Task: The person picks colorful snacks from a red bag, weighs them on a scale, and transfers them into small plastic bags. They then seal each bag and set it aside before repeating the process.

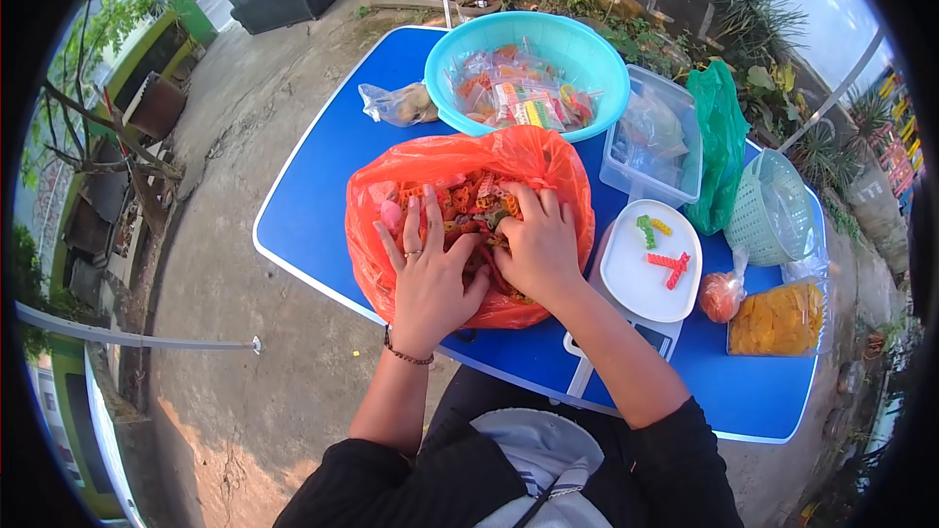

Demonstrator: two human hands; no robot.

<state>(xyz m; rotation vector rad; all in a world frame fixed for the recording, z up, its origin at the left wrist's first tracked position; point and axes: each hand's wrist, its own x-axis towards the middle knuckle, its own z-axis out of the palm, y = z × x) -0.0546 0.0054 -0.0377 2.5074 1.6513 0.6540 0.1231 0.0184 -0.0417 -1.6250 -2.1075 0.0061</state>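
Note:
An open red plastic bag (pixel 377 269) full of small colourful pieces (pixel 460 198) lies on the blue table. Both hands are in its mouth. My left hand (pixel 427 274), with a ring and a beaded bracelet, rests on the pieces with its fingers spread. Beside it, my right hand (pixel 538 249) has its fingers bent down into the pieces; what its fingertips touch is hidden. Right of the bag, a white tray on a scale (pixel 626 284) carries green, yellow and red pieces (pixel 670 266).
Behind the bag, a turquoise basin (pixel 599 59) holds filled packets. On the blue table (pixel 323 205) also stand a clear box (pixel 631 176), a green bag (pixel 716 137), a pale green basket (pixel 768 215), a pack of yellow food (pixel 778 321) and small knotted bags (pixel 722 295).

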